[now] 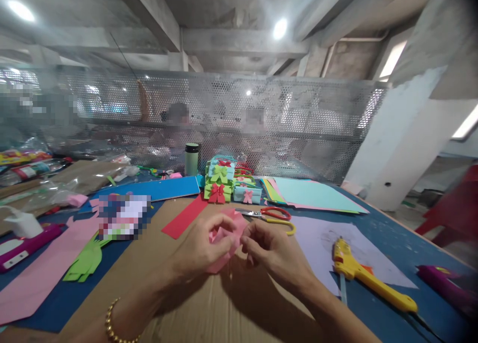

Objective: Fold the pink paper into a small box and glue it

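Observation:
My left hand (215,238), with a gold bead bracelet (111,323) on the wrist, pinches a folded pink paper piece (229,233) above the brown cardboard (209,305). Close on its right, my right hand (263,243) has its fingers curled at the edge of the pink paper; what its fingertips hold, if anything, is too small to tell. Behind my hands lie red-handled scissors (276,213) and a yellow handle (287,227). A red paper strip (182,216) lies to the left.
Small paper boxes with bows (219,192) stand behind, near a green bottle (191,161). On the right are a yellow glue gun (368,278), a lilac sheet (321,243) and pale green sheets (317,193). Pink paper (41,268) and green cutouts (84,261) lie left.

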{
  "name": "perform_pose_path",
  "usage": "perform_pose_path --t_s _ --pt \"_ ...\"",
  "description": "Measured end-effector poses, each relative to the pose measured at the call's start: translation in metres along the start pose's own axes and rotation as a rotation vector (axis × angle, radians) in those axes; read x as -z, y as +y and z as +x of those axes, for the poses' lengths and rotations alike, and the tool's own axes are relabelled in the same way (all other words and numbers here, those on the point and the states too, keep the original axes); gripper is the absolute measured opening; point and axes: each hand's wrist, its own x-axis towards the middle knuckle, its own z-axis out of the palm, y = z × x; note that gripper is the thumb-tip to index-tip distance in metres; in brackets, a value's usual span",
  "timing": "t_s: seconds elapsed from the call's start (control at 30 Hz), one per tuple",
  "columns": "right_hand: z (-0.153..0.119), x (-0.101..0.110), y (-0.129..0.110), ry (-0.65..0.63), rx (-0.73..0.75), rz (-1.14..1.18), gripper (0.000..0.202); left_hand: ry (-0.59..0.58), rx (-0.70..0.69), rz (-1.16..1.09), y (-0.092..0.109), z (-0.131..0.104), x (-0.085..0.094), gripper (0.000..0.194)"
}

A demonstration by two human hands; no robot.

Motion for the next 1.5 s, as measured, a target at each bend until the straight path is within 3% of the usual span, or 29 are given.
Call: perform_pose_path --t_s 0.13,0.2,0.3,0.43,0.67,0.9,1.17,1.5 --pt "0.003 0.001 0.005 0.100 -0.029 0.188 0.029 0.335 -0.210 0.330 0.009 -0.008 -0.004 0.016" --pt "0.003 0.001 0.005 0.158 -0.021 0.218 0.034 0.415 -0.337 0.446 0.010 -0.012 -0.010 0.011" --pt "0.001 -0.001 0.001 0.222 -0.007 0.195 0.037 0.371 -0.488 0.592 0.007 -0.015 -0.020 0.012" --pt "-0.002 -0.007 -0.002 0.230 -0.039 0.164 0.037 0.366 -0.483 0.736 -0.002 -0.012 -0.028 0.016" --pt "-0.003 -0.014 -0.002 0.204 -0.060 0.189 0.039 0.432 -0.533 0.732 -0.005 -0.009 -0.025 0.019" --pt "-0.002 -0.014 0.004 0.199 -0.064 0.193 0.039 0.425 -0.565 0.720 -0.005 -0.007 -0.023 0.021" --pt "-0.002 -0.012 -0.007 0.228 -0.117 0.082 0.034 0.436 -0.670 0.764 -0.007 -0.007 -0.023 0.023" --pt "0.002 -0.011 0.002 0.146 -0.296 0.326 0.036 0.462 -0.799 0.856 -0.011 -0.007 -0.029 0.026"
